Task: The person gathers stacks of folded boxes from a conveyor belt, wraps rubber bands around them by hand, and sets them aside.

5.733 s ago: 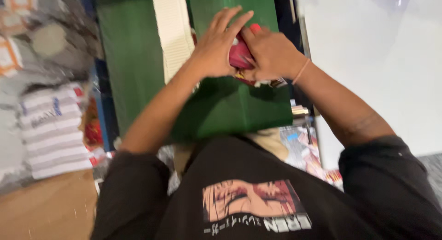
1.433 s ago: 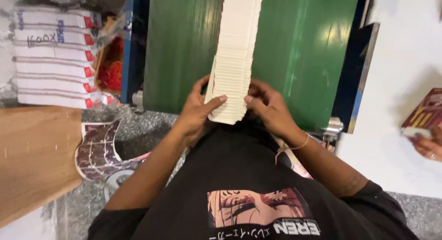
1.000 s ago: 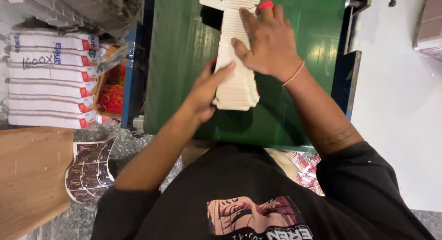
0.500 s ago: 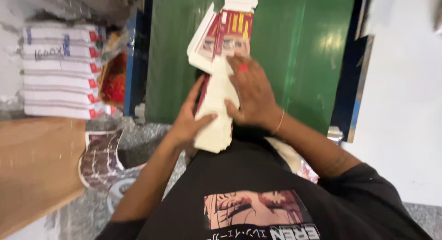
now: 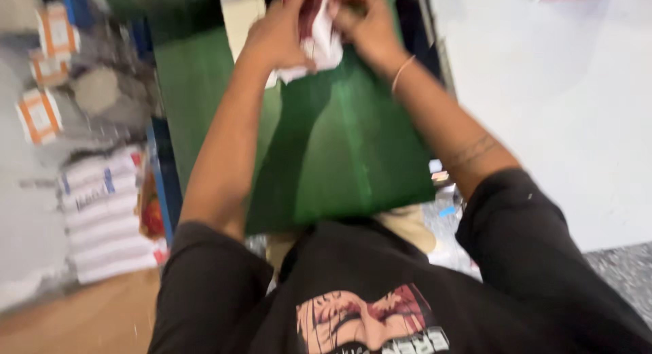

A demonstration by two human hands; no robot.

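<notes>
Head view, blurred: I see left hand (image 5: pixel 275 38) and right hand (image 5: pixel 367 28) both clamped on red-and-white flat carton (image 5: pixel 316 31) above green surface (image 5: pixel 339 150). Folding appears begun, unfinished.

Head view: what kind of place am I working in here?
Probably a packing or carton-folding workshop. Both hands, left hand and right hand, grip a red-and-white carton blank over a green work surface, with bundled white stacks piled to the left.
</notes>
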